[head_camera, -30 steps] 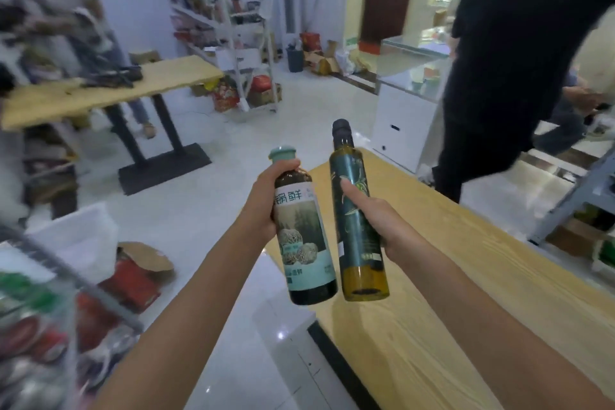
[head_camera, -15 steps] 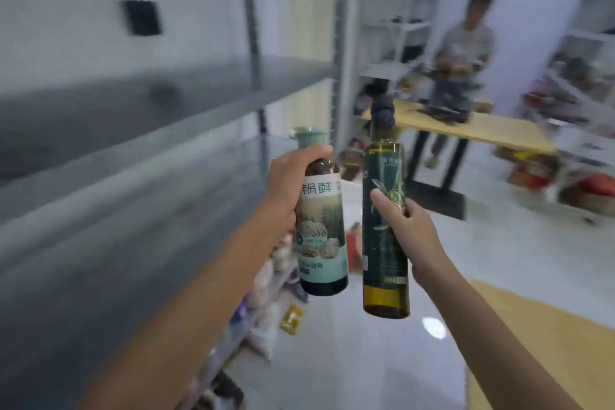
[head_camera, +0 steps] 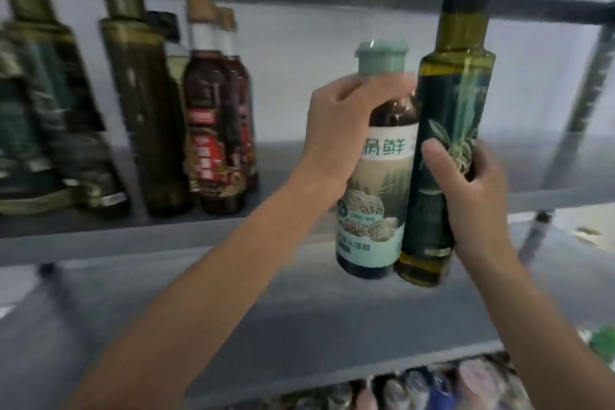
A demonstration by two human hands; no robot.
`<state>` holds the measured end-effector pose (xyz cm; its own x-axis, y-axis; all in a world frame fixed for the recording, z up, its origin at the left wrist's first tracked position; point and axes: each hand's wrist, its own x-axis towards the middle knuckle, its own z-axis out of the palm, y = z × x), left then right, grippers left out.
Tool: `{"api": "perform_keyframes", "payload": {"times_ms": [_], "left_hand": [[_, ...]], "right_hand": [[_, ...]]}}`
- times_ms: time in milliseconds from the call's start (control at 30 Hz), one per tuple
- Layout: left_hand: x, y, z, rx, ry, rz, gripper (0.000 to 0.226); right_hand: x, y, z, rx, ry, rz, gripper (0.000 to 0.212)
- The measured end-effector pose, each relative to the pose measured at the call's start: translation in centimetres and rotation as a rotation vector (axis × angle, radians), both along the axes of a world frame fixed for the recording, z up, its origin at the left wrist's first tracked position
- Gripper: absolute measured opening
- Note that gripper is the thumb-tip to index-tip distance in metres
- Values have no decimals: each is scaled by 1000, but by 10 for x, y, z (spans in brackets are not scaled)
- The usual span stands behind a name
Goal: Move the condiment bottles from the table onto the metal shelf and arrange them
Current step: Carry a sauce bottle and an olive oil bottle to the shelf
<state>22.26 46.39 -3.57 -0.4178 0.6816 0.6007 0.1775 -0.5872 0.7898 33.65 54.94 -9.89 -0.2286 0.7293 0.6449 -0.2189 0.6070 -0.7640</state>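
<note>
Bottles have swung up to the grey metal shelf: left hand grips the teal-capped dark sauce bottle, right hand the tall green glass oil bottle, both upright, touching, in front of its bare right part.

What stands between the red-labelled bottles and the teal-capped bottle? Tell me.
Nothing stands there: in the head view the metal shelf is bare between the red-labelled bottles and the teal-capped bottle, crossed only by the left hand gripping it.

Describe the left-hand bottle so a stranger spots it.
At the metal shelf, two bottles are held side by side. The left hand holds the short bottle. Unlike the tall oil bottle, it has a mint cap and pale label.
</note>
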Motion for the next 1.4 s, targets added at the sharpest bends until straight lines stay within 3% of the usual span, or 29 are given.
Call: {"api": "perform_keyframes", "payload": {"times_ms": [100, 267, 400, 567, 700, 833, 867, 933, 1000, 1100, 1233, 1400], "left_hand": [[-20, -10, 11, 63, 34, 199, 7], [-37, 2, 20, 89, 105, 533, 25], [-49, 22, 20, 54, 183, 768, 27], [-65, 45, 13, -31, 166, 926, 19], [-82, 57, 16, -168, 207, 949, 24], [-81, 60, -2, -92, 286, 919, 28], [-80, 58, -12, -70, 299, 875, 34], [-81, 53, -40, -79, 331, 756, 68], [-85, 43, -68, -216, 375, 673, 96], [-84, 29, -88, -479, 448, 642, 112], [-86, 31, -88, -522, 462, 674, 111], [-92, 41, -85, -554, 456, 750, 109]], "right_hand": [[-37, -4, 12, 75, 54, 39, 44], [-73, 12, 23, 38, 49, 93, 47], [-87, 28, 32, -20, 34, 195, 38], [-102, 44, 40, 181, 10, 140, 24], [-121, 63, 33, 129, -48, 213, 24], [-133, 79, 32, 8, -101, 270, 29], [-133, 82, 33, 17, -133, 295, 31], [-128, 88, 34, 63, -232, 390, 36], [-116, 100, 30, 76, -385, 533, 50], [-100, 118, 12, 111, -701, 672, 77], [-103, 123, 2, 141, -736, 612, 71], [-120, 123, -1, 190, -765, 485, 87]]}}
